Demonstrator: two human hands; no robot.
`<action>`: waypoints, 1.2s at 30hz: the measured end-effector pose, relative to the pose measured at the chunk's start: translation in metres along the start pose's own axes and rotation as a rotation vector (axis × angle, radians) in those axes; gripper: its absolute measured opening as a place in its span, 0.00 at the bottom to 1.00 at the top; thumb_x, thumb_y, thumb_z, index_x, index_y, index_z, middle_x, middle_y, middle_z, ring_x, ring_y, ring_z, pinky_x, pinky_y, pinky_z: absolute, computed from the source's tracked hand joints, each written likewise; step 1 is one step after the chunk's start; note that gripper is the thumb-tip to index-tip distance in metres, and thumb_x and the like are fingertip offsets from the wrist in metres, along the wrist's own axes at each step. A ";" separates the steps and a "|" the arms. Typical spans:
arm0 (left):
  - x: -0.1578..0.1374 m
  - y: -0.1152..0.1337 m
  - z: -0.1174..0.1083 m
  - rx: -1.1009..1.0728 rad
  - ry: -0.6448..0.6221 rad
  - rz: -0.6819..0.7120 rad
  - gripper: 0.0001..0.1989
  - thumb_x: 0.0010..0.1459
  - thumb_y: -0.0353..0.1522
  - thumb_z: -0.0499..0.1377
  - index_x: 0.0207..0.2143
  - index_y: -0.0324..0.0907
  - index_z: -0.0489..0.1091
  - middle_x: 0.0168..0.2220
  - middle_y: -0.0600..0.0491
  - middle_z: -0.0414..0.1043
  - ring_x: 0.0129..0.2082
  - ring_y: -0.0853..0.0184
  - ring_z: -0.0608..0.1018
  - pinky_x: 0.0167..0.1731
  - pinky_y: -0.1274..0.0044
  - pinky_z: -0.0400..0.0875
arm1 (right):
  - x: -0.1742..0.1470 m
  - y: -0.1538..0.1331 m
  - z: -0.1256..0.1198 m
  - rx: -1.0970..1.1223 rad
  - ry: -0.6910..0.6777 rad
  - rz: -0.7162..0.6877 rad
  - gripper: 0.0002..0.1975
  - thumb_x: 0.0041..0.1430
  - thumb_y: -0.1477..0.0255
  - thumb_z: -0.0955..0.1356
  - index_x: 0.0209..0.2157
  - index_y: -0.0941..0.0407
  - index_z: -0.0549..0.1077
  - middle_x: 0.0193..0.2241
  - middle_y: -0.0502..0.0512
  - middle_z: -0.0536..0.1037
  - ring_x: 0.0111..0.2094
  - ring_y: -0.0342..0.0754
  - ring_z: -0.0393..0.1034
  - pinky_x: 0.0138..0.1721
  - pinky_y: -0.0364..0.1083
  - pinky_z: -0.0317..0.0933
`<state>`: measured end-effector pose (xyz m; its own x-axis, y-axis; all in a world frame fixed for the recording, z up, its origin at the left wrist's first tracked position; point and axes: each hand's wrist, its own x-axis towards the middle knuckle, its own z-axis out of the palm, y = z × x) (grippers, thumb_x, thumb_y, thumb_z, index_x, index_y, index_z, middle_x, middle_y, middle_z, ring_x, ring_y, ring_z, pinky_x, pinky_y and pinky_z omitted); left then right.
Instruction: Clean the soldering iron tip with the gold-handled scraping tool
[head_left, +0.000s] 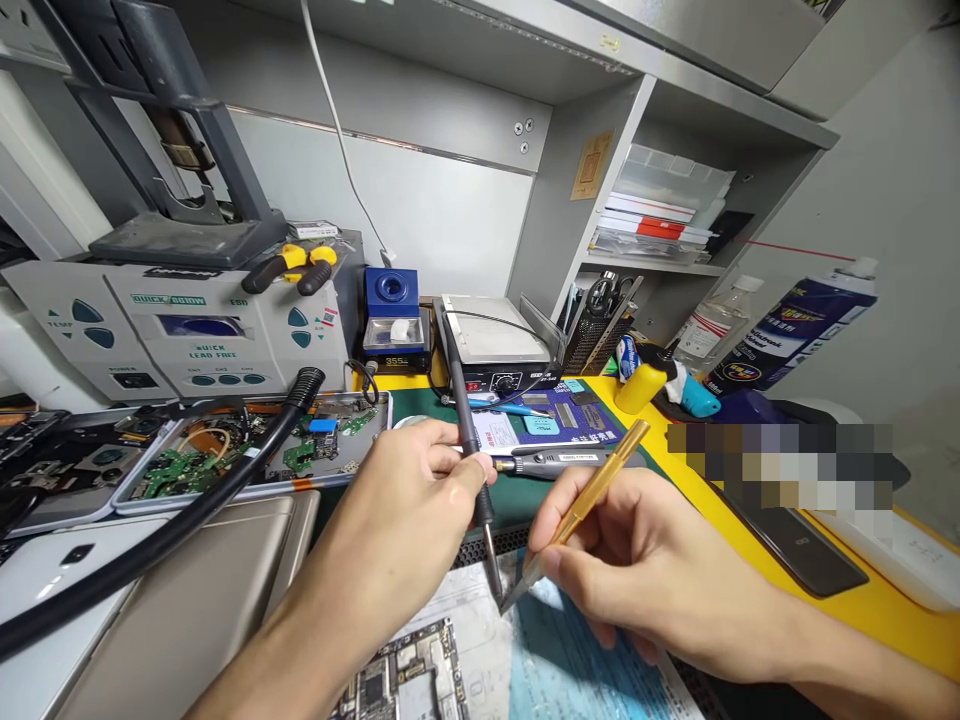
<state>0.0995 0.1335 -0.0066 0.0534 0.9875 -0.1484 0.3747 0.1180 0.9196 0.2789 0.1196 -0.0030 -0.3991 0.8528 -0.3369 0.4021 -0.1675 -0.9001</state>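
Note:
My left hand (420, 490) is closed around the black handle of a soldering iron (466, 430), its metal tip slanting down. In my right hand (630, 560) is a craft knife (604, 480) with a knurled gold handle, gripped like a pen. The blade and the iron's tip meet, or nearly meet, above a worn white and blue sheet (570, 660); actual contact is hard to tell. A phone circuit board (409, 680) lies below my left wrist, partly hidden by the forearm.
A hot-air station (202, 330) stands at the left, its black hose (202, 510) crossing the left side. Behind are a soldering station (394, 330) and a heating plate (495, 335). An opened device (262, 450) and a rotary tool (555, 460) lie nearby. Bottles (720, 320) stand right.

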 end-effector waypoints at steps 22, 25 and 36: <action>-0.001 0.002 0.000 0.012 0.011 -0.001 0.17 0.56 0.38 0.56 0.18 0.42 0.58 0.18 0.60 0.60 0.20 0.75 0.61 0.21 0.78 0.51 | -0.002 0.000 0.000 -0.024 0.002 0.009 0.02 0.55 0.75 0.68 0.32 0.56 0.69 0.14 0.41 0.65 0.13 0.36 0.59 0.11 0.32 0.54; 0.000 0.002 0.000 0.006 0.014 0.003 0.16 0.55 0.37 0.56 0.19 0.42 0.58 0.19 0.61 0.60 0.20 0.75 0.61 0.21 0.78 0.52 | -0.001 -0.001 0.000 -0.020 0.003 0.010 0.02 0.54 0.76 0.68 0.31 0.56 0.69 0.14 0.41 0.65 0.13 0.36 0.58 0.11 0.32 0.54; -0.002 0.002 0.000 -0.018 0.013 -0.015 0.17 0.55 0.37 0.57 0.19 0.42 0.56 0.18 0.61 0.57 0.20 0.75 0.58 0.21 0.78 0.49 | -0.004 -0.001 0.001 0.004 0.003 -0.002 0.02 0.54 0.77 0.67 0.31 0.56 0.69 0.13 0.40 0.64 0.13 0.35 0.58 0.11 0.31 0.53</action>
<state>0.1005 0.1323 -0.0043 0.0353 0.9868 -0.1579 0.3585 0.1350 0.9237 0.2793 0.1159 -0.0009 -0.3973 0.8547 -0.3341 0.3981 -0.1675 -0.9019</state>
